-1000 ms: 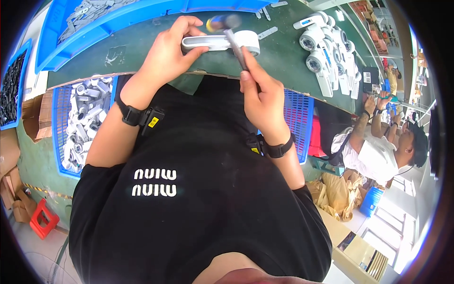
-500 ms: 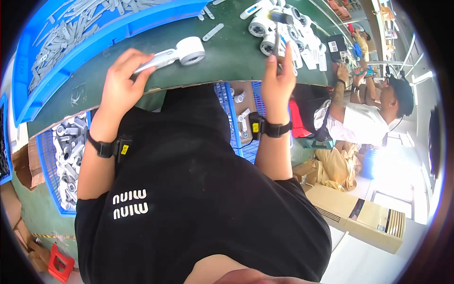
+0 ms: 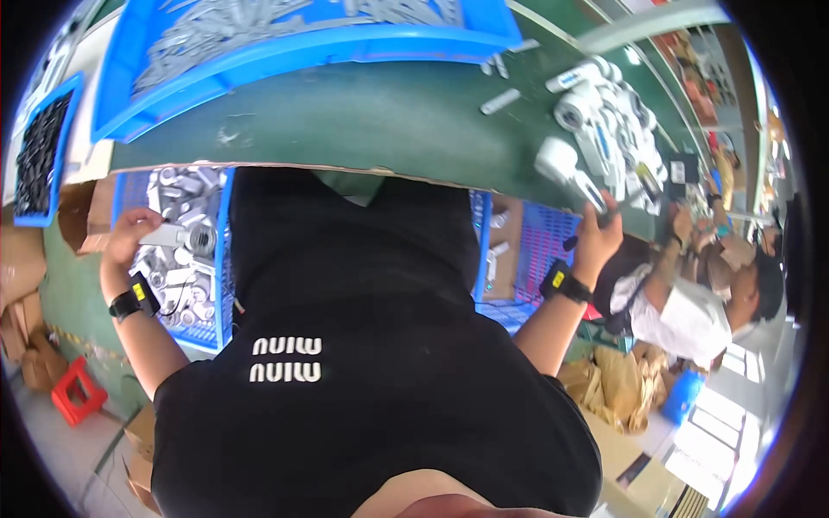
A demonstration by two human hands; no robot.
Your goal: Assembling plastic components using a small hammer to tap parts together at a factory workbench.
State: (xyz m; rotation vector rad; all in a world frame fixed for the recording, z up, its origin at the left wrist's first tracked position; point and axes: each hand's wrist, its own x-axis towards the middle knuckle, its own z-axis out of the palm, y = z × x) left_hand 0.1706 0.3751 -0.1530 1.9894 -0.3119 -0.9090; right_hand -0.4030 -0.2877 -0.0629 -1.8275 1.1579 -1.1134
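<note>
My left hand (image 3: 134,235) is closed on the handle of a grey-white part with a round ring head (image 3: 200,239). This part is held over a blue basket (image 3: 226,259) of similar pale parts below the table edge. At the right end of the table edge, my right hand (image 3: 598,240) is closed around a small hammer (image 3: 646,181), its head blurred. A white round-headed part (image 3: 557,160) also extends from the fingers of my right hand, head toward the table. Just beyond it lies a pile of white round-headed parts (image 3: 604,129).
A blue tray (image 3: 345,50) of grey strips stands on the green table (image 3: 345,112). A loose strip (image 3: 501,101) lies nearby. At far left is a blue tray of black pieces (image 3: 41,151). A red stool (image 3: 79,393) stands lower left. Another person (image 3: 682,302) works at right.
My left hand has dropped from the tabletop to the basket at left. A white round-headed part now shows in my right hand beside the hammer. The view has shifted.
</note>
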